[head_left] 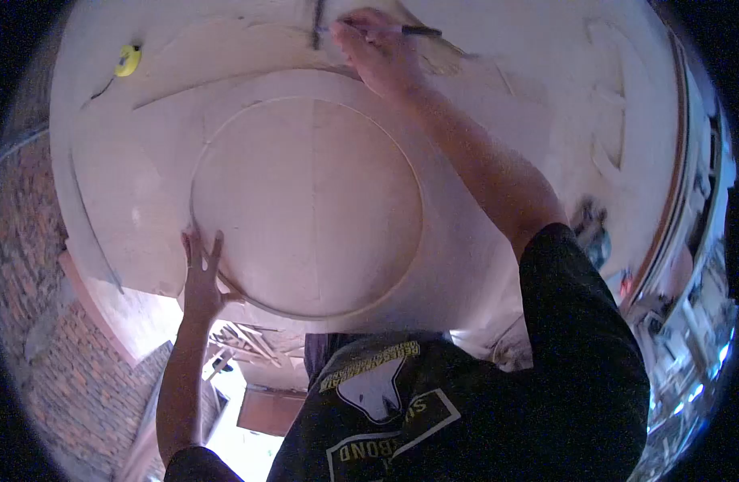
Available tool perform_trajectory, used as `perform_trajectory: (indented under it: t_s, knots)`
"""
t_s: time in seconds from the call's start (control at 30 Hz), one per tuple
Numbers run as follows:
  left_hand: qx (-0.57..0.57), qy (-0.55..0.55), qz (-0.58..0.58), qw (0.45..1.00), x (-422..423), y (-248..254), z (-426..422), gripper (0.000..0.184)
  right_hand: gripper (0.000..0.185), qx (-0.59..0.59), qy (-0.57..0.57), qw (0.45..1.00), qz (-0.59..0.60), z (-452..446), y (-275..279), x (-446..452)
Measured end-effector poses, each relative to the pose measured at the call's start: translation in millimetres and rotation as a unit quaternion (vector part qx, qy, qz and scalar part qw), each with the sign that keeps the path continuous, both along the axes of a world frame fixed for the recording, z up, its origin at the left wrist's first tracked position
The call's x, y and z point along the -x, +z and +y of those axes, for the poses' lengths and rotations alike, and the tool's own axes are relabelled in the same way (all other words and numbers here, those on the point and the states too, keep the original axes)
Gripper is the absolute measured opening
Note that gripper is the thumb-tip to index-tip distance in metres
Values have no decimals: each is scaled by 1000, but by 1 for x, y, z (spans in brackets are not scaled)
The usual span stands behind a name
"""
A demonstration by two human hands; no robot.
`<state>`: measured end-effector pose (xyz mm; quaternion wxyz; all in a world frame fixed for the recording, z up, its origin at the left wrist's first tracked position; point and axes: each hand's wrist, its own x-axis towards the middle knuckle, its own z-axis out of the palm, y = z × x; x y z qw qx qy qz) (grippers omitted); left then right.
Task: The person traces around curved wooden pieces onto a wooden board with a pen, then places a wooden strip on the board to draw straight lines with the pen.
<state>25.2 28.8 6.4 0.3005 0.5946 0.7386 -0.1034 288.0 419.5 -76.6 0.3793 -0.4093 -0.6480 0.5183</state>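
Shirt (498,402) reads "BOND"; right grip (379,55) clamps dark tool (422,30), left grip (202,273) spread at disc (313,209)

round panel (308,207): wood, smooth, matt; shirt (506,418): matt cloth; brick wall (32,233): rough; yellow tool (128,61): plastic-looking

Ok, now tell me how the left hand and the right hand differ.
The left hand is spread open at the edge of the round panel; the right hand is curled, apparently around a slim dark tool. The left hand is nearer the body; the right hand reaches beyond the panel's far edge. Both are bare.
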Motion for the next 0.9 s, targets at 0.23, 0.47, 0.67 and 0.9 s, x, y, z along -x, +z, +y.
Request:
perform_trajectory:
  t_s: [0.23, 0.47, 0.67, 0.9]
  knots:
    - [-30, -37, 1, 999, 1, 1, -10, 154, 16, -23, -177, 984, -3, -66, 74, -169]
    - [-31, -77, 9, 997, 10, -10, -19, 153, 18, 52, -403, 911, -71, -265, 57, -256]
    - [-7, -89, 5, 996, 1, 1, -15, 150, 17, 119, -393, 911, -48, -333, 44, -211]
    - [25, -81, 30, 996, -5, 4, -13, 149, 22, 130, -395, 909, -24, -326, 30, -191]
